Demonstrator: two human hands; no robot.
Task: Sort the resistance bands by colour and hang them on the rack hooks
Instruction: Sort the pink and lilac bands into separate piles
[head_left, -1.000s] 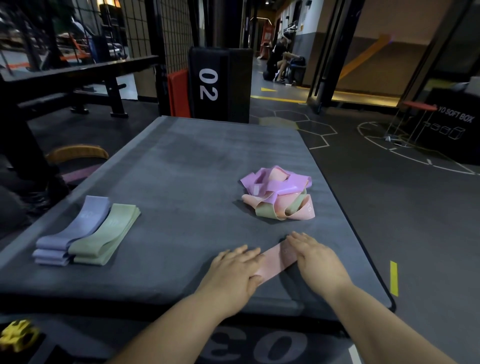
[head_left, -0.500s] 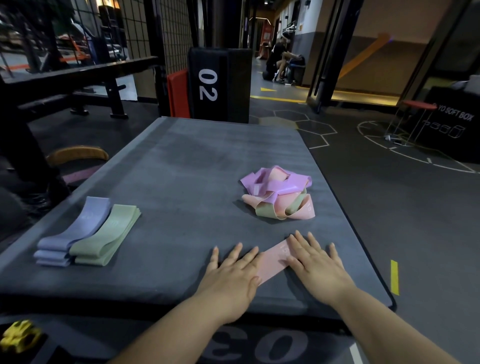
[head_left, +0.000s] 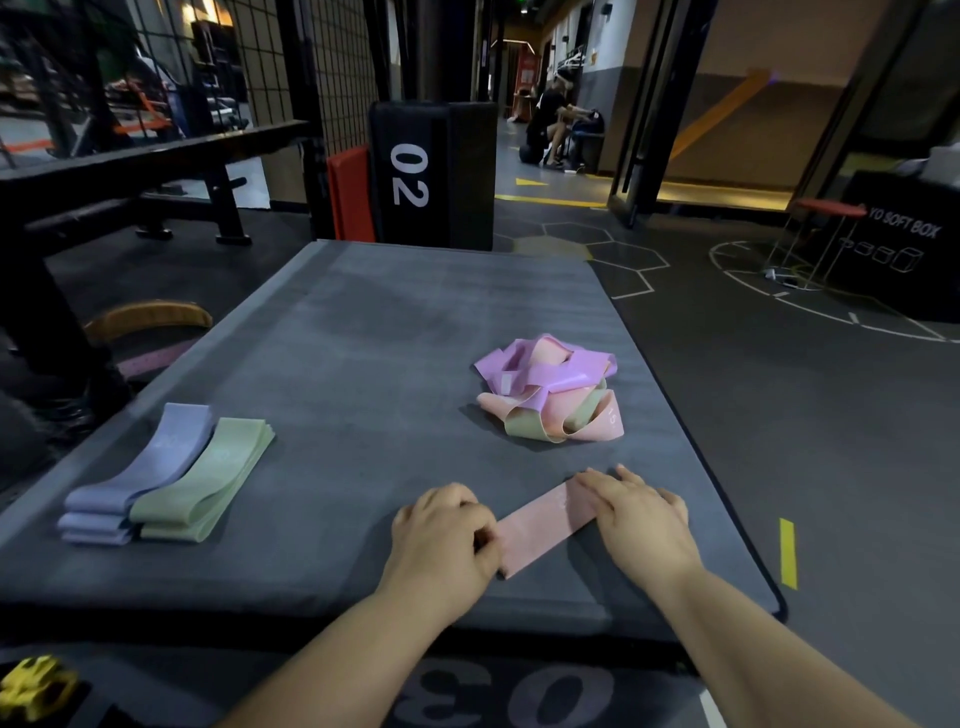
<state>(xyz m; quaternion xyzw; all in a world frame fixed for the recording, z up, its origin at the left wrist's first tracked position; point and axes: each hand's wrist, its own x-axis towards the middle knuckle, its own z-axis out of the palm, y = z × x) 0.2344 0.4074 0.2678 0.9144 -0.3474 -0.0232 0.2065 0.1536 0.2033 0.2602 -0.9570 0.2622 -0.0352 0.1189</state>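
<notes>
**Pink band being held flat at the bench's near edge**

At the far left, low beside the bench (head_left: 363, 322), a yellow object (head_left: 34, 686) is lying, too blurred to identify. On the left part of the grey padded surface, a stack of lavender bands (head_left: 140, 473) is lying flat, and a stack of green bands (head_left: 202, 488) is lying just beside it on its right, the two stacks touching along their long sides.

Near the front edge, the left hand (head_left: 441, 540) is gripping the near end of a single pink band (head_left: 545, 525), its fingers curling in and pinching the fabric. The band is lying flat on the bench, running diagonally away toward the right. The right hand (head_left: 644, 525) is resting on the band's far end, palm down, its fingers lying fairly straight and close together on the fabric.

Just beyond the hands, a tangled pile of bands (head_left: 550, 389) is sitting apart from them, with purple loops showing on top and pink and green ones underneath.
</notes>
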